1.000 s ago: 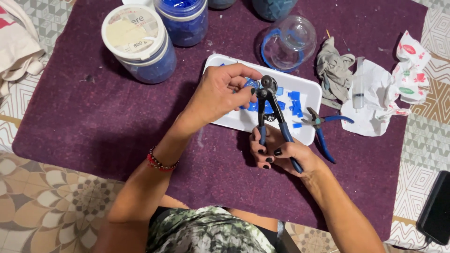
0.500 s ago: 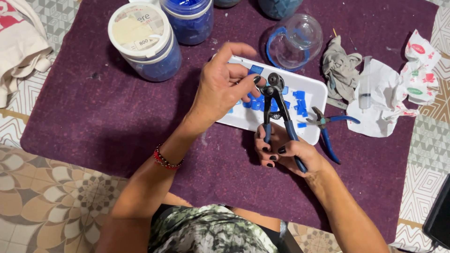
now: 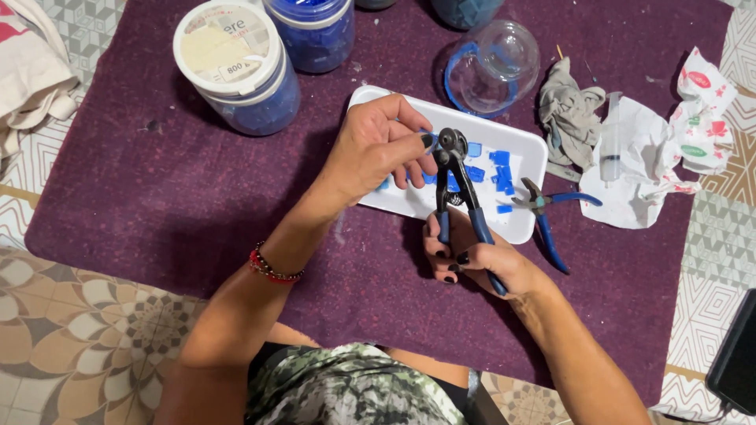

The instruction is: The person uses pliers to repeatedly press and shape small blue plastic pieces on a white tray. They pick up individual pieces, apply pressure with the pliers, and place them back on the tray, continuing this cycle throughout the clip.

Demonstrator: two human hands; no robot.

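Wheeled nippers [image 3: 461,197] clamped in right hand [image 3: 472,256], left hand [image 3: 378,145] pinching blue tile at the jaws above white tray [image 3: 528,153]; risk: fingertips nipped, shards flying off tray.

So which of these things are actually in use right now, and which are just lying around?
In use:
left hand
right hand
wheeled nippers
white tray
blue tile pieces

Lying about:
blue-handled pliers
white-lidded jar
clear jar
grey rag
crumpled paper
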